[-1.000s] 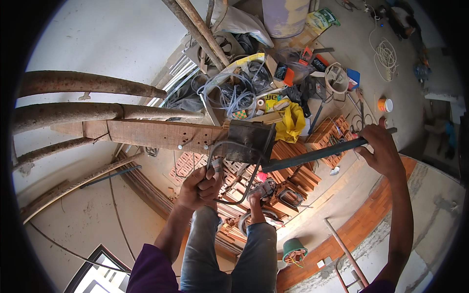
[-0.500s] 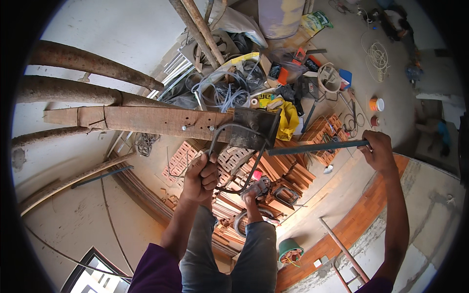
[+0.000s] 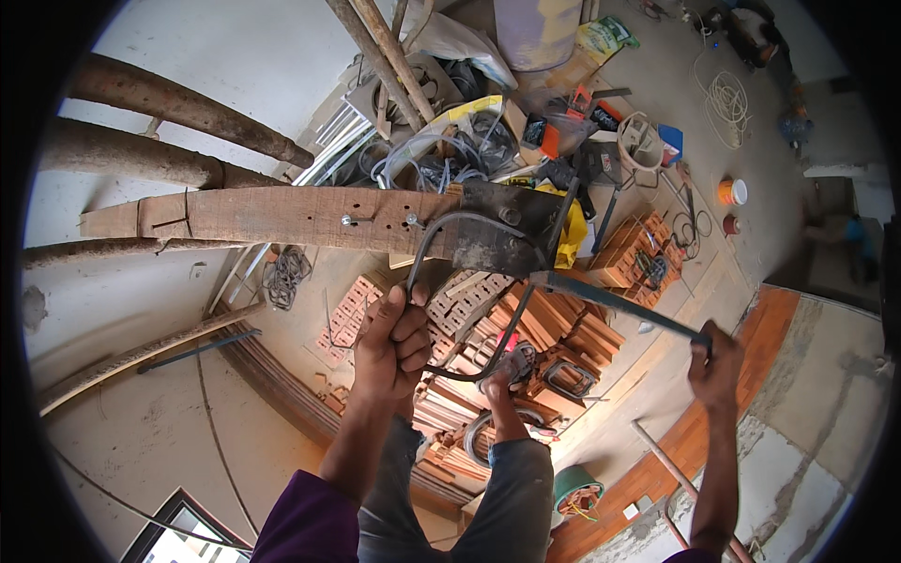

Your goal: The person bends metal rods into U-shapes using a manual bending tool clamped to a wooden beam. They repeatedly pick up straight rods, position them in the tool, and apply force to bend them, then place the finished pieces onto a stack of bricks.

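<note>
My left hand [image 3: 392, 345] is closed around a dark metal rod [image 3: 421, 251] bent into a rounded, loop-like shape. Part of that rod lies over a black metal plate [image 3: 481, 251] fixed on the end of a wooden beam [image 3: 267, 212]. Out to the right, my right hand [image 3: 716, 371] grips the end of a long dark metal bar [image 3: 624, 305]. The bar slants up leftward, its far end meeting the rod beside the plate. How bar and rod engage there is too small to tell. Two bolts [image 3: 411, 220] stand up from the beam.
Round wooden poles [image 3: 178, 103] run along the left. Below lie hollow bricks [image 3: 352, 314] and stacked wood strips [image 3: 587, 345]. A yellow bag [image 3: 571, 246], plastic tubing and tools clutter the far floor. A green bucket [image 3: 575, 490] stands near my legs. Another person [image 3: 755, 42] is at the far right.
My right hand has pulled the bar's near end down toward me, so the bar now slopes more steeply. My left hand keeps its hold on the rod.
</note>
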The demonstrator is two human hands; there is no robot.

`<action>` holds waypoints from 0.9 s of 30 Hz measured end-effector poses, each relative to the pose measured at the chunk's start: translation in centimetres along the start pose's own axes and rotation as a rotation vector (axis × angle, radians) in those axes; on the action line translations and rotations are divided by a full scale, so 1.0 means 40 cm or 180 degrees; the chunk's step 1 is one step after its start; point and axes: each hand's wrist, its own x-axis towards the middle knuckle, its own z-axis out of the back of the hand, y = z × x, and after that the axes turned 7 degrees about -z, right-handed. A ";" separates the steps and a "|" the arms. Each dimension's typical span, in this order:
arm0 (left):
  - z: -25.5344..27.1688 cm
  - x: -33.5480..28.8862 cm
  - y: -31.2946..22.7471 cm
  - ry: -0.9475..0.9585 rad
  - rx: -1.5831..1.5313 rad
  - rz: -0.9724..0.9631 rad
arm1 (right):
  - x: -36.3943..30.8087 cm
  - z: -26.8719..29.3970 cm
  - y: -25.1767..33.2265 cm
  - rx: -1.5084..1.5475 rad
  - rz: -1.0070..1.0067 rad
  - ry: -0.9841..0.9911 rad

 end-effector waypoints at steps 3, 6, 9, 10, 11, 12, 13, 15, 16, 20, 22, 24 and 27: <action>-0.032 -0.013 -0.021 -0.0048 -0.0226 0.0249 | -0.150 -0.090 0.059 0.0538 -0.0754 0.0268; -0.054 -0.034 -0.009 -0.0405 -0.0149 0.0724 | -0.259 -0.254 0.166 0.1183 -0.1150 0.0165; 0.103 -0.152 0.034 -0.1132 -0.0399 0.0535 | -0.310 -0.288 0.326 0.1799 -0.0846 0.0822; 0.153 -0.197 0.015 -0.1426 -0.0793 0.0471 | -0.326 -0.276 0.333 0.1673 -0.0990 0.0920; 0.154 -0.221 -0.016 -0.1315 -0.0280 0.0312 | -0.343 -0.272 0.307 0.1620 -0.1048 0.1044; 0.160 -0.224 -0.002 -0.1044 -0.0448 0.0421 | -0.368 -0.279 0.234 0.1307 -0.1129 0.1187; 0.146 -0.232 -0.022 -0.0836 -0.0573 0.0593 | -0.419 -0.281 0.177 0.1520 -0.1262 0.1061; 0.088 -0.224 -0.081 -0.0476 0.0098 0.0527 | -0.416 -0.181 0.172 0.2017 -0.1856 0.1058; 0.054 -0.234 -0.110 -0.0244 0.0406 0.0519 | -0.421 -0.130 0.165 0.2213 -0.2259 0.1114; -0.028 -0.183 -0.178 -0.0127 0.1041 0.0262 | -0.160 -0.014 0.296 0.2750 -0.2545 0.0419; -0.046 -0.178 -0.179 -0.0282 0.1039 0.0222 | 0.024 -0.002 0.383 0.3517 -0.2024 0.0347; -0.072 -0.163 -0.154 -0.0222 0.0907 0.0295 | 0.135 -0.062 0.385 0.3205 -0.1787 -0.0390; -0.079 -0.146 -0.144 -0.0122 0.0756 0.0292 | 0.163 -0.025 0.482 0.3528 -0.1884 -0.0335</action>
